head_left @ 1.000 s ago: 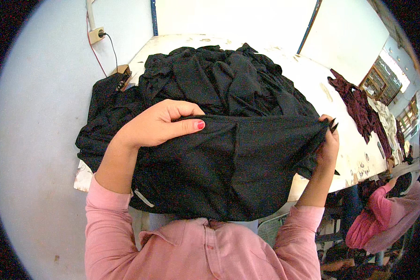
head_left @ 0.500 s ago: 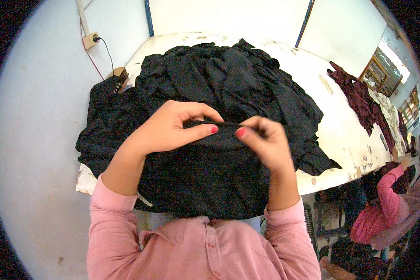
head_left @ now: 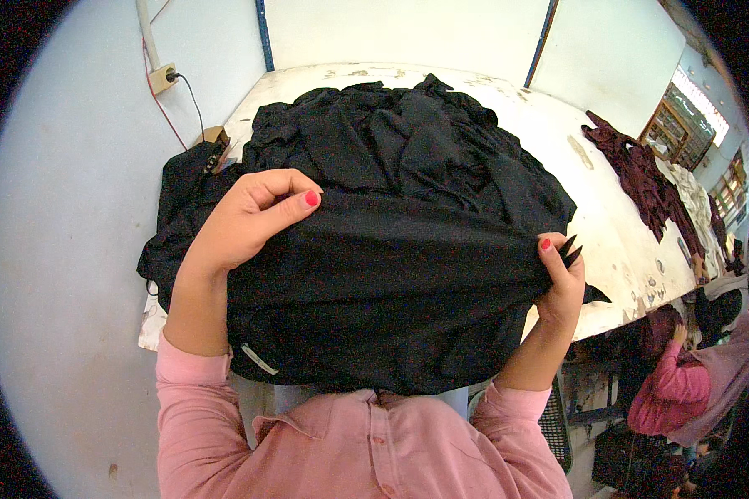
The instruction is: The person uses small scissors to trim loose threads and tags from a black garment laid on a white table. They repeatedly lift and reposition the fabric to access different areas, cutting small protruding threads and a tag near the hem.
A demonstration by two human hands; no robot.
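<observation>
A black garment is stretched sideways between my two hands, its near part hanging over the table's front edge. My left hand is closed, thumb against fingers, on the cloth's upper left edge. At the right end, my right hand grips the cloth between thumb and fingers. Two dark pointed tips stick out beside its fingers; they look like snips blades, but the rest is hidden. A small white tag shows at the garment's lower left. Behind the stretched cloth lies a large heap of black garments.
The white worn table reaches to the back wall. A small brown box stands left of the heap, below a wall socket with a cord. Maroon cloth lies at the far right. Another person in pink is at the lower right.
My hands have moved apart from near each other at the middle, the left one leftward, the right one right and down. The black cloth between them is now spread wide. Dark tips now show by my right hand.
</observation>
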